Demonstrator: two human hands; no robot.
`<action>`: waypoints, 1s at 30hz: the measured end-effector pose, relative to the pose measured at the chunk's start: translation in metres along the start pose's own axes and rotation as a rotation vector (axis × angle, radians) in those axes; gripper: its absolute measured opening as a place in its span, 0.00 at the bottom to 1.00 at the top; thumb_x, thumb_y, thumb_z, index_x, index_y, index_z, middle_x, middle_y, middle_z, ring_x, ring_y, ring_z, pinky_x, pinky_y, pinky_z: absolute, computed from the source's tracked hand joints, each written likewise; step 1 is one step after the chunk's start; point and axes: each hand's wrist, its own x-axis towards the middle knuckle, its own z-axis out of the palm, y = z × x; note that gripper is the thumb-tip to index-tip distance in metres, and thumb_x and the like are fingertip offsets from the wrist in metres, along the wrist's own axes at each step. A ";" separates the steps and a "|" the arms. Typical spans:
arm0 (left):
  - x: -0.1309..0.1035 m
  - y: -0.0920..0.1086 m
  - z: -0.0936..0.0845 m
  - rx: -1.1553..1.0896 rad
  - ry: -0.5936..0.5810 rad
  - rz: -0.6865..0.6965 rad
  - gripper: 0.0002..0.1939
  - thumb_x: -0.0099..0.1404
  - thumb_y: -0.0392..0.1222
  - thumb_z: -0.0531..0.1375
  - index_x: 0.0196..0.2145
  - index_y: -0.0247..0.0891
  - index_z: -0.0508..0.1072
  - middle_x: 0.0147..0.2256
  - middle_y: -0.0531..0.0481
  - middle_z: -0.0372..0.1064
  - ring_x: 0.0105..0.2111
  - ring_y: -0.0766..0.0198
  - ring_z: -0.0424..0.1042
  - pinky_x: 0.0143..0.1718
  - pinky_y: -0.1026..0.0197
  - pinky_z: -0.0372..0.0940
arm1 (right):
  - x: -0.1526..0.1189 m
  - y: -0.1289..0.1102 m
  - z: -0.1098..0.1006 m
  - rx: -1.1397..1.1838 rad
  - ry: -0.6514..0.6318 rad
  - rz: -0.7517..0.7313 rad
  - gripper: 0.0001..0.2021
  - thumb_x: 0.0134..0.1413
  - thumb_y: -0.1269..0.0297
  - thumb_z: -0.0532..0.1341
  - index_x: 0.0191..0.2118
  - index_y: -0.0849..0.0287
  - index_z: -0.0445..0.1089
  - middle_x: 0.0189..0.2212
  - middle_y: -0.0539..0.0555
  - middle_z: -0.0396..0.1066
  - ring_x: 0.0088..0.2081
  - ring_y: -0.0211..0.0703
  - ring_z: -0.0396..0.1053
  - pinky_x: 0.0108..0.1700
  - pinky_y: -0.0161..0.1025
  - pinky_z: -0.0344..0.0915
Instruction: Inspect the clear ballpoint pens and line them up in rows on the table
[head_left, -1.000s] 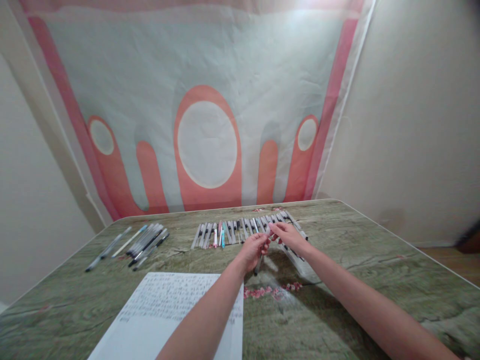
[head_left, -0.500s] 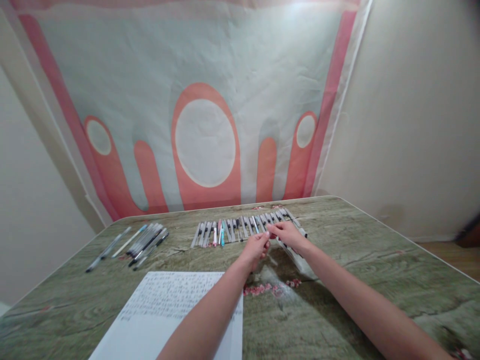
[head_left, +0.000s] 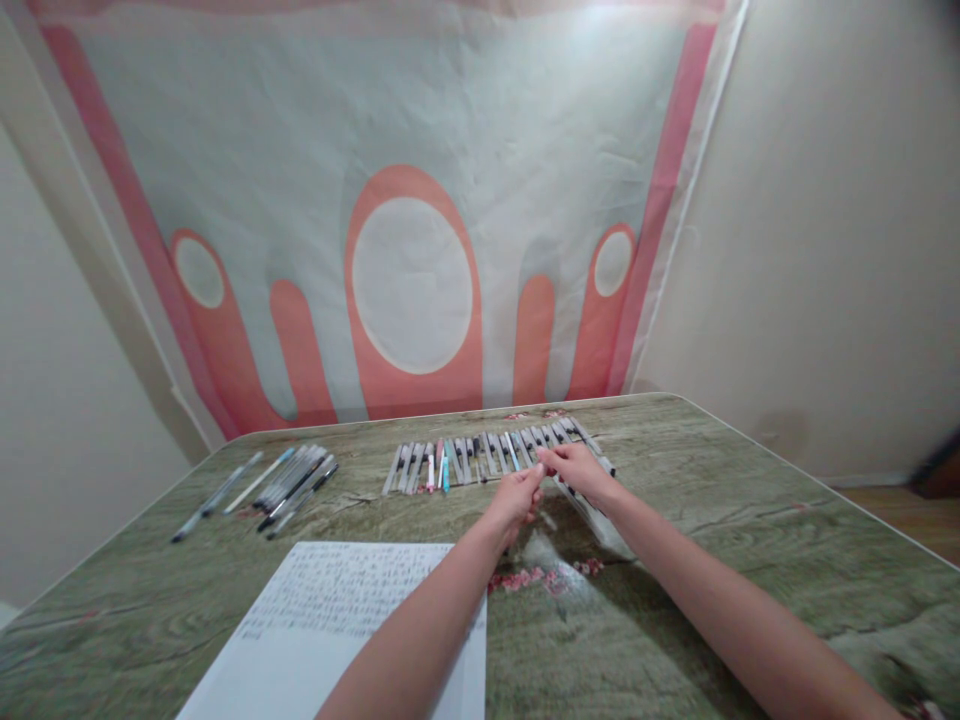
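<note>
My left hand (head_left: 517, 499) and my right hand (head_left: 576, 472) meet above the table, fingertips pinched close together. Whatever they hold between them is too small or too covered to make out. Just beyond my hands lies a row of pens (head_left: 461, 462), mostly clear with dark parts, laid side by side. Among them are a pink and white pen (head_left: 430, 470) and a turquoise pen (head_left: 446, 472). The right end of the row is partly hidden behind my right hand.
At the left lies a bunch of pens (head_left: 296, 485), with a separate pen (head_left: 217, 498) further left. A sheet of handwritten paper (head_left: 300, 640) rests under my left forearm. The wood-patterned table (head_left: 720, 500) backs onto a wall hanging (head_left: 300, 150).
Both hands stay nearly in place, still pinched together; the left has shifted very slightly to the right. The pens and paper lie as before.
</note>
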 end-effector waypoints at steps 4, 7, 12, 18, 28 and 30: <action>0.004 -0.005 0.001 -0.079 0.035 -0.012 0.21 0.55 0.54 0.53 0.36 0.33 0.68 0.16 0.58 0.52 0.12 0.78 0.43 0.14 0.71 0.37 | 0.005 0.006 -0.007 0.070 0.003 0.024 0.21 0.46 0.50 0.52 0.28 0.65 0.70 0.21 0.52 0.67 0.22 0.35 0.62 0.21 0.29 0.57; 0.009 -0.009 -0.002 -0.201 0.067 -0.020 0.13 0.58 0.44 0.52 0.35 0.31 0.66 0.19 0.54 0.57 0.13 0.77 0.49 0.14 0.72 0.40 | 0.010 0.014 -0.016 -0.011 0.042 -0.027 0.20 0.46 0.51 0.52 0.30 0.64 0.70 0.20 0.50 0.66 0.22 0.34 0.62 0.20 0.29 0.55; 0.015 -0.011 -0.008 -0.279 0.104 0.016 0.03 0.56 0.34 0.52 0.31 0.32 0.62 0.21 0.51 0.61 0.15 0.76 0.54 0.15 0.72 0.46 | 0.012 0.028 -0.020 -0.310 -0.099 -0.126 0.15 0.42 0.55 0.57 0.25 0.65 0.69 0.18 0.50 0.66 0.21 0.34 0.61 0.24 0.30 0.55; 0.015 -0.012 -0.008 -0.228 0.078 0.036 0.03 0.57 0.35 0.52 0.28 0.32 0.60 0.23 0.49 0.64 0.14 0.77 0.54 0.14 0.72 0.46 | 0.008 0.029 -0.007 -0.575 -0.016 -0.145 0.11 0.44 0.57 0.57 0.26 0.61 0.69 0.23 0.53 0.70 0.26 0.37 0.64 0.29 0.31 0.55; 0.019 -0.014 -0.010 -0.203 0.099 0.032 0.03 0.58 0.36 0.51 0.29 0.33 0.60 0.24 0.50 0.63 0.15 0.77 0.54 0.16 0.72 0.47 | 0.004 0.019 -0.017 -0.698 -0.087 -0.253 0.09 0.45 0.61 0.57 0.30 0.58 0.71 0.30 0.52 0.70 0.32 0.38 0.64 0.34 0.32 0.55; 0.019 -0.013 -0.010 -0.197 0.104 0.037 0.03 0.58 0.36 0.51 0.29 0.33 0.60 0.23 0.50 0.62 0.16 0.77 0.54 0.16 0.72 0.47 | 0.003 0.018 -0.018 -0.688 -0.142 -0.261 0.09 0.43 0.62 0.58 0.32 0.58 0.71 0.31 0.52 0.70 0.32 0.37 0.64 0.34 0.31 0.56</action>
